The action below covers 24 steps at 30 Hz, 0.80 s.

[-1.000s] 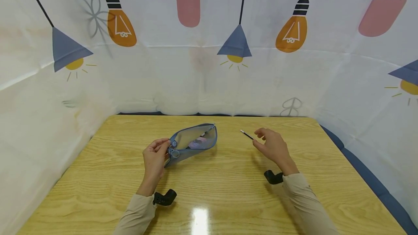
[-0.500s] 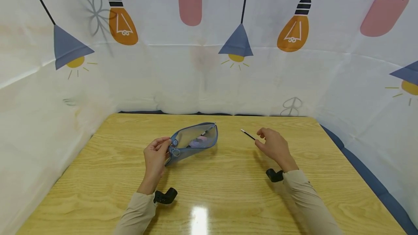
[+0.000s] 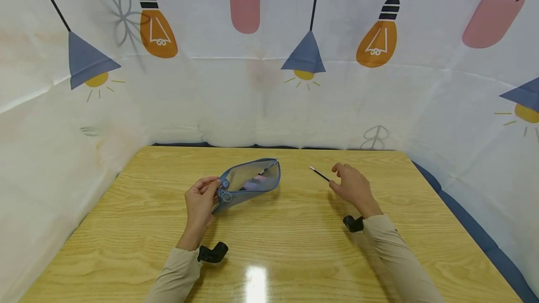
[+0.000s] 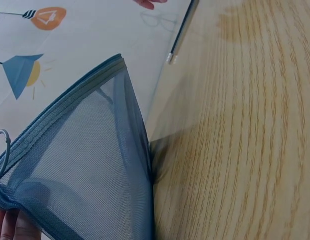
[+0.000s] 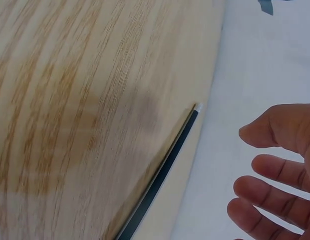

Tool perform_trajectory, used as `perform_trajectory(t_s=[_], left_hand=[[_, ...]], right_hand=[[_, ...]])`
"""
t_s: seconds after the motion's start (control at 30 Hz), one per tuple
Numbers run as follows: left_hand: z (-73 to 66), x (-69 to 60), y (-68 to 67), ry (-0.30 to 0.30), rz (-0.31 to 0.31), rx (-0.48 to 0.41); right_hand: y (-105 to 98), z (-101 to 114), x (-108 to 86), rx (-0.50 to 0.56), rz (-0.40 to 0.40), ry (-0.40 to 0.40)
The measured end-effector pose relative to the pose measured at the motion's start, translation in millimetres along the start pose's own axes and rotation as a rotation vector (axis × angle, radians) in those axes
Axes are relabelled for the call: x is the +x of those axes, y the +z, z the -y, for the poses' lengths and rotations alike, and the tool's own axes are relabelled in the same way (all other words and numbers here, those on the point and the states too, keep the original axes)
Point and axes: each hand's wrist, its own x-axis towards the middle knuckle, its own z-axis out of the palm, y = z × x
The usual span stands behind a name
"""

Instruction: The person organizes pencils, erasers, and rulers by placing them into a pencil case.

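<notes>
My left hand [image 3: 198, 204] pinches the near left corner of a blue mesh pencil case [image 3: 242, 199], which is unzipped and gapes upward. Inside lie a pink-and-purple item [image 3: 255, 183] and a slim dark stick [image 3: 264, 171], too small to identify. To the right of the case, a black pencil [image 3: 320, 174] with a white end lies on the table. My right hand [image 3: 354, 191] hovers by the pencil's near end, fingers loosely bent, holding nothing. The right wrist view shows a gap between the fingers [image 5: 274, 196] and the pencil [image 5: 159, 177].
The wooden table [image 3: 286, 237] has its far edge against a white curtain [image 3: 236, 102] printed with lamps and bulbs. Each wrist carries a black camera mount, the left one [image 3: 213, 252] and the right one [image 3: 353, 224]. A blue strip [image 3: 467, 223] runs past the right edge.
My right hand has shifted very slightly right, away from the pencil, over the last second. The left hand still holds the pencil case in place.
</notes>
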Motion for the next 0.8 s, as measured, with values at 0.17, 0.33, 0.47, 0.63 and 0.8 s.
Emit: perform_trajectory(t_s=[0.17, 0.33, 0.47, 0.63, 0.8], left_hand=[[0.1, 0.0, -0.3, 0.000, -0.001, 0.004], [-0.3, -0.8, -0.5, -0.002, 0.001, 0.006], [-0.6, -0.9, -0.5, -0.011, 0.003, -0.001], [-0.7, -0.5, -0.7, -0.014, 0.004, 0.002], [-1.3, -0.9, -1.2, -0.012, 0.005, 0.009]], right_hand=[[0.0, -0.8, 0.9, -0.056, 0.002, -0.022], [1.1, -2.7, 0.9, -0.069, 0.013, -0.018], [2.8, -4.8, 2.3, -0.074, 0.035, -0.005], [6.1, -8.8, 4.5, -0.083, 0.085, 0.031], [8.4, -12.7, 6.4, -0.089, 0.124, 0.055]])
